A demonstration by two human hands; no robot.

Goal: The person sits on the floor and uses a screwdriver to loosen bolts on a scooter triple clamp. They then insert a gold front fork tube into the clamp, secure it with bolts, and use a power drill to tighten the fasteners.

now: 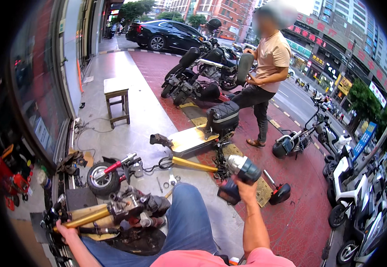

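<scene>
Pavement fills the frame, pale tiles on the left and red brick on the right, seen from above a person's own knees in blue jeans [189, 218]. The right hand [242, 184], just right of centre, is wrapped around the grip of a cordless power drill [240, 175]. The drill's grey body runs on a long axis from lower right to upper left, with its silver nose pointing toward the upper left of the frame, and its dark battery base hangs at the lower left of the hand. The left hand [63, 227], at the lower left, is closed over the near end of a gold fork tube [89, 218]. That tube lies nearly level, slanting slightly up to the right, where it meets a cluster of grey and dark metal parts [135, 207] beside the left knee.

A small wheel [102, 178] with a red-trimmed hub rests just above that cluster. Further toward the centre, a second gold tube [193, 164] points down to the right beside a scooter deck [189, 139] with a black bag [222, 116] on it. A wooden stool [117, 100] stands in the upper left. In the upper middle, another person in a beige shirt [271, 55] stands with one foot raised, next to parked black scooters [202, 73].
</scene>
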